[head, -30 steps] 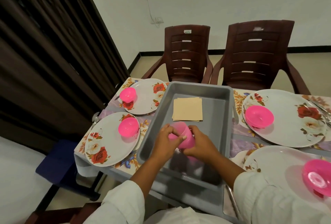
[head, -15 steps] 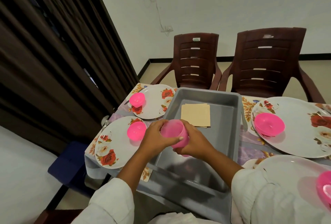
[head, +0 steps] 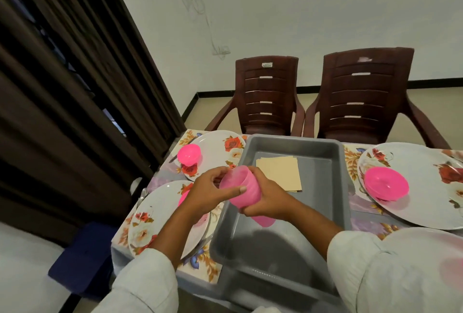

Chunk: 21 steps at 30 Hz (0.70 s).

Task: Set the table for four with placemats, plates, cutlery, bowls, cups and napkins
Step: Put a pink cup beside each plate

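Both clamped on the stack of pink cups (head: 240, 188) at centre frame: left grip (head: 213, 191) curled over the mouth end, right grip (head: 266, 198) wrapped round the lower part. Two cups countable, the second peeking out below the right palm. Held tilted above the left rim of the grey tray (head: 323, 200); inside the tray, a beige napkin pile (head: 279, 173) at the far end. Four flowered plates: upper-left plate (head: 218, 152), lower-left plate (head: 155, 215), right plate (head: 421, 202), lower-right plate (head: 426, 240). Three pink bowls sure: upper-left bowl (head: 188, 154), right bowl (head: 385, 183), and a third bowl (head: 183, 198) mostly hidden behind the left wrist. Two brown chairs (head: 268, 97) past the far edge of the desk (head: 117, 260). Dark curtain (head: 75, 87) close along the left edge.
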### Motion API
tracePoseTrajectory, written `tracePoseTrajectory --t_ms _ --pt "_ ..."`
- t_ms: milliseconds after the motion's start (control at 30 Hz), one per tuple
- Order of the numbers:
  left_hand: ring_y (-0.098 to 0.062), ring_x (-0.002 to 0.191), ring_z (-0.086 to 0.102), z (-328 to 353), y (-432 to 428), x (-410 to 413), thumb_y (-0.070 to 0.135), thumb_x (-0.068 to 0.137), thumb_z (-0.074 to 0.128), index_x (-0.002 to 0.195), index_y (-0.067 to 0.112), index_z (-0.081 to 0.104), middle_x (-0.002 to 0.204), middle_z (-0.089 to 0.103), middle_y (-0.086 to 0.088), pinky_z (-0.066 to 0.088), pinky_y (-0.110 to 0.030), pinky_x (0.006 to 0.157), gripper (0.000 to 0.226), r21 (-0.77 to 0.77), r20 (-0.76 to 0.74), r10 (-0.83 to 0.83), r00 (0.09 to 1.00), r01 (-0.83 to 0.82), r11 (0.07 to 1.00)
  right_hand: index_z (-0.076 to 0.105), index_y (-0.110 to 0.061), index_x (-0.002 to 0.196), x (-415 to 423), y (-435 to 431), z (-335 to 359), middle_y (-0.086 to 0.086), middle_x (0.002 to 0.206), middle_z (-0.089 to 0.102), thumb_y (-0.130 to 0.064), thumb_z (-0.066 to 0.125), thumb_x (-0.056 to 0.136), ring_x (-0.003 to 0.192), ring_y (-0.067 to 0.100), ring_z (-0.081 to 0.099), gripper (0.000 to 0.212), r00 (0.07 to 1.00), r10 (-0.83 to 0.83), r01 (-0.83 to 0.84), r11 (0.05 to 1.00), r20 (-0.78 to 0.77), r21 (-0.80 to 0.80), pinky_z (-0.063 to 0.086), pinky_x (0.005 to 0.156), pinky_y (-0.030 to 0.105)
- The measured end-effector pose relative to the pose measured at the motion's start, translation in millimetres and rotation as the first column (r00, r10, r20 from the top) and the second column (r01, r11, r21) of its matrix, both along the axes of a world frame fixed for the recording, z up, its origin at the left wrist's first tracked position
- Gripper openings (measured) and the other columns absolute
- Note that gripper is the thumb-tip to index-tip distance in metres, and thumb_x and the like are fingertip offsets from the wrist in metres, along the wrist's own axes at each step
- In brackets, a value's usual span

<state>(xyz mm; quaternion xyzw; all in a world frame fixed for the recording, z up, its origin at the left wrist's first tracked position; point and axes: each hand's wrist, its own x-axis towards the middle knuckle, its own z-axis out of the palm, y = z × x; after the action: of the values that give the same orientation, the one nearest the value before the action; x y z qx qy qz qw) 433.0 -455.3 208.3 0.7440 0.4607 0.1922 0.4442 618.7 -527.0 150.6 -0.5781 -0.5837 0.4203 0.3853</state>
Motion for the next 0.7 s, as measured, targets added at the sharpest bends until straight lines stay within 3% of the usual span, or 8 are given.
tracePoseTrajectory --t_ms 133,300,533,700 --pt "-0.015 0.112 0.061 -0.6 29.3 -1.9 0.052 0.070 0.084 0.128 0.033 0.058 0.123 0.061 0.011 0.058 -0.029 0.089 0.067 -0.118 0.104 -0.062 0.993 0.074 0.990 0.039 -0.043 0.139 -8.1 22.9 7.2 -0.014 0.125 0.057 -0.051 0.088 0.068 0.106 0.020 0.063 0.086 0.993 -0.098 0.096 0.995 -0.066 -0.040 0.059 0.078 0.028" --pt "-0.015 0.113 0.061 -9.7 53.2 8.1 0.064 0.064 0.083 0.125 0.031 0.060 0.123 0.061 0.010 0.059 -0.033 0.090 0.073 -0.125 0.174 0.030 0.984 -0.008 0.992 0.045 -0.039 0.133 -19.5 43.8 12.1 -0.017 0.115 0.059 -0.040 0.087 0.075 0.098 0.014 0.064 0.072 0.967 -0.246 0.246 0.969 -0.067 -0.011 0.055 0.069 0.017" --pt "-0.016 0.105 0.061 -9.8 73.1 15.7 0.048 0.074 0.084 0.105 0.036 0.058 0.112 0.061 0.011 0.060 -0.048 0.089 0.043 -0.162 0.249 0.150 0.957 -0.112 0.980 0.041 -0.043 0.135 -28.2 56.3 6.4 -0.020 0.116 0.054 -0.052 0.089 0.063 0.101 0.014 0.063 0.087 0.925 -0.379 0.376 0.924 0.027 0.068 0.062 0.076 0.023" --pt "-0.015 0.105 0.061 -10.0 78.7 12.2 0.041 0.081 0.081 0.115 0.034 0.057 0.117 0.060 0.009 0.062 -0.040 0.085 0.043 -0.214 0.267 0.120 0.956 -0.063 0.975 0.040 -0.043 0.136 -29.1 60.9 7.3 -0.020 0.118 0.053 -0.051 0.090 0.064 0.104 0.014 0.062 0.088 0.924 -0.383 0.380 0.922 0.026 0.075 0.061 0.075 0.020"
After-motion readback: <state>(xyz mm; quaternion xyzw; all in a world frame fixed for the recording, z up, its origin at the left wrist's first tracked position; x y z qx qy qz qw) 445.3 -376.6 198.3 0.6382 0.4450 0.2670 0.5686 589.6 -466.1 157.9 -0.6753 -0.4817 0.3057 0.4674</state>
